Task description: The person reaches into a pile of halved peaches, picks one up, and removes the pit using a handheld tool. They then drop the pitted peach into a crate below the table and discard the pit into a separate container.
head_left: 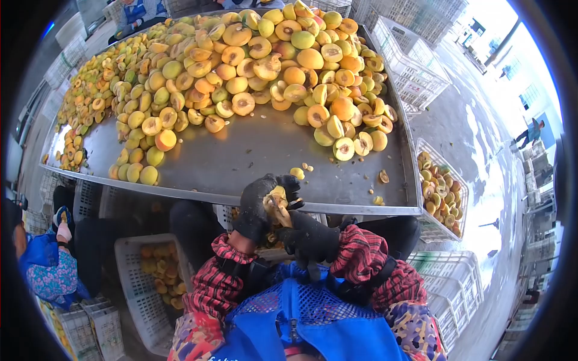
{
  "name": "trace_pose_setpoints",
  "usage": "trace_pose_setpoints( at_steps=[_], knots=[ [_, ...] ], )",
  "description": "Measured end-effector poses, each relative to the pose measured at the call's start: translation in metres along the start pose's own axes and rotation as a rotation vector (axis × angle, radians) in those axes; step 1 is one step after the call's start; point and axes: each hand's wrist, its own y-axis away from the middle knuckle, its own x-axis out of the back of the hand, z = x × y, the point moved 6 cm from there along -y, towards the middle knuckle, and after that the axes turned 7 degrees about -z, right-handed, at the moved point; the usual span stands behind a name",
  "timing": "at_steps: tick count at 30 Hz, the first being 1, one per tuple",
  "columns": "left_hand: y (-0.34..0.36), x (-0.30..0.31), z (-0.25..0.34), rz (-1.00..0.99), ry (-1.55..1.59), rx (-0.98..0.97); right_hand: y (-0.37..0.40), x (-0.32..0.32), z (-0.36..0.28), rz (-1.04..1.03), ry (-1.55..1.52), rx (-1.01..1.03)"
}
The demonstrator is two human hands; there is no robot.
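Observation:
Both of my hands wear black gloves and meet at the near edge of the metal table (241, 153). My left hand (256, 204) is wrapped round a torn yellow-brown fruit (277, 206). Against the fruit's lower right side, my right hand (310, 236) has its fingers closed; whatever it holds is hidden. Just beyond my hands, a small yellow piece (297, 173) and some pits lie on the table. A large heap of halved and whole yellow-orange fruit (241, 66) covers the table's far part.
Crates of fruit stand at the lower left (129, 265) and at the table's right (460, 180). A white crate (451, 289) is beside my right arm. A co-worker (51, 265) sits at the left, others beyond the table. Someone (531, 133) is far right.

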Motion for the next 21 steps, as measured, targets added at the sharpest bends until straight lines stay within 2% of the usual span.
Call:
trace_pose_setpoints(
  at_steps=[2, 5, 8, 11, 14, 17, 20, 21],
  knots=[
    [0.001, -0.018, 0.026, -0.042, 0.57, 0.099, 0.001, -0.003, -0.001, -0.063, -0.202, -0.08],
    [0.004, -0.025, 0.047, -0.103, 0.595, -0.004, 0.002, -0.002, 0.001, -0.135, -0.297, -0.081],
    [0.006, -0.025, 0.044, -0.131, 0.557, -0.008, 0.003, -0.001, -0.004, -0.163, -0.236, -0.05],
    [0.003, -0.025, 0.049, -0.247, 0.365, 0.062, 0.006, 0.0, -0.003, -0.077, -0.145, -0.041],
    [0.001, -0.02, 0.027, -0.222, 0.452, 0.149, 0.007, -0.001, -0.004, -0.095, -0.155, -0.131],
    [0.003, -0.021, 0.045, -0.216, 0.386, 0.004, 0.006, -0.006, -0.006, -0.103, -0.334, -0.084],
    [0.005, -0.021, 0.032, -0.112, 0.734, 0.094, 0.006, -0.011, -0.013, -0.15, -0.414, -0.054],
    [0.005, -0.02, 0.036, -0.11, 0.674, 0.047, 0.005, -0.013, -0.013, -0.175, -0.445, -0.017]
  ],
)
